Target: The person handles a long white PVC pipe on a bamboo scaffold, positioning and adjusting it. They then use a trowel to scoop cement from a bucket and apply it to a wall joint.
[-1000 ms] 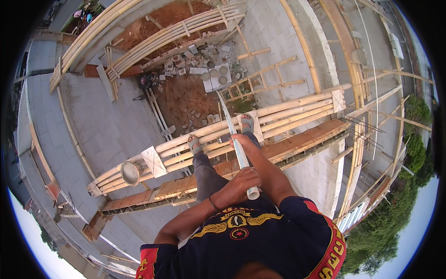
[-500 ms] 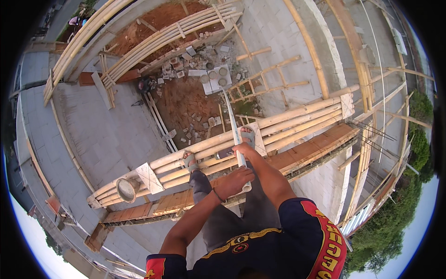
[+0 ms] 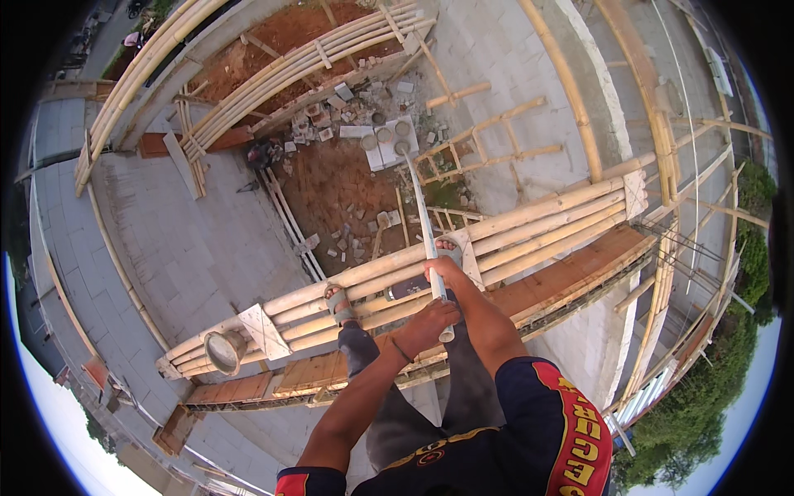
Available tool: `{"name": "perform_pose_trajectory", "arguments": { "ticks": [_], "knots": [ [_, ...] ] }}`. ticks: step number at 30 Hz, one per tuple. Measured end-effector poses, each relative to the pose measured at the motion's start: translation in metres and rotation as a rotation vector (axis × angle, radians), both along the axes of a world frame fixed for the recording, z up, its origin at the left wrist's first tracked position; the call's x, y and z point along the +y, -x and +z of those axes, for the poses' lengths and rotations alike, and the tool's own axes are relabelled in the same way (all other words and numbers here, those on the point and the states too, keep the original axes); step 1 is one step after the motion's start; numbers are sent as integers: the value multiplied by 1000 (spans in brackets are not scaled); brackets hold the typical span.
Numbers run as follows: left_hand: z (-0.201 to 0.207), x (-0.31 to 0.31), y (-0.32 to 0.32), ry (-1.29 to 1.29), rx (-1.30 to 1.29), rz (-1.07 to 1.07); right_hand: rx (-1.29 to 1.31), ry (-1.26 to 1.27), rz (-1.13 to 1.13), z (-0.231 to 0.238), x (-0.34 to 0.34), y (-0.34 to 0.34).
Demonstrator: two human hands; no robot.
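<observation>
A long white pole point(image 3: 421, 201) slants from in front of my body down toward the pails on the ground far below. My right hand point(image 3: 445, 271) is closed round it higher up in the picture. Closer to my body, my left hand point(image 3: 429, 323) is wrapped round the same pole near its open upper end. The pole's far tip appears by a round grey pail point(image 3: 403, 129) and others like it on white slabs; whether it touches one, I cannot tell. My sandalled feet stand on a bamboo walkway point(image 3: 546, 227) under the pole.
A mortar-smeared bucket point(image 3: 223, 353) sits at the walkway's left end. A dark cylindrical thing point(image 3: 408, 289) lies between my feet. Alongside runs a brick wall top point(image 3: 571, 266). Below are rubble point(image 3: 327, 116) and red soil; a bamboo ladder point(image 3: 488, 136) leans at right.
The view has tilted slightly, so the walkway and bucket sit a little lower in the picture. Both hands keep their grip on the pole, with little visible change.
</observation>
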State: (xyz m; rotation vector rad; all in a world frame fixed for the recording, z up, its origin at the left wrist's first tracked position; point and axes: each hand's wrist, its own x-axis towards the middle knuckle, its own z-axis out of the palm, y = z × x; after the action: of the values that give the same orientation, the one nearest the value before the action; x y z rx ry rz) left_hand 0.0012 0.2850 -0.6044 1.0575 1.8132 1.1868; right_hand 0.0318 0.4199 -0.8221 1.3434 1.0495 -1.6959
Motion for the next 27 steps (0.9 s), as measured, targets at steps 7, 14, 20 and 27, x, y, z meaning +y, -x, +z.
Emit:
{"name": "perform_pose_trajectory", "arguments": {
  "ticks": [7,14,20,27],
  "knots": [
    [61,-9,-18,-10,-23,-154,55,-44,-86,87,-10,-17],
    [120,-50,-14,-67,-161,-40,-18,84,-108,140,-46,-25],
    [207,-91,-37,-163,-172,586,70,147,-124,223,-103,-8],
    [316,-123,23,-237,-139,637,151,155,-224,381,-146,46]
  ]
}}
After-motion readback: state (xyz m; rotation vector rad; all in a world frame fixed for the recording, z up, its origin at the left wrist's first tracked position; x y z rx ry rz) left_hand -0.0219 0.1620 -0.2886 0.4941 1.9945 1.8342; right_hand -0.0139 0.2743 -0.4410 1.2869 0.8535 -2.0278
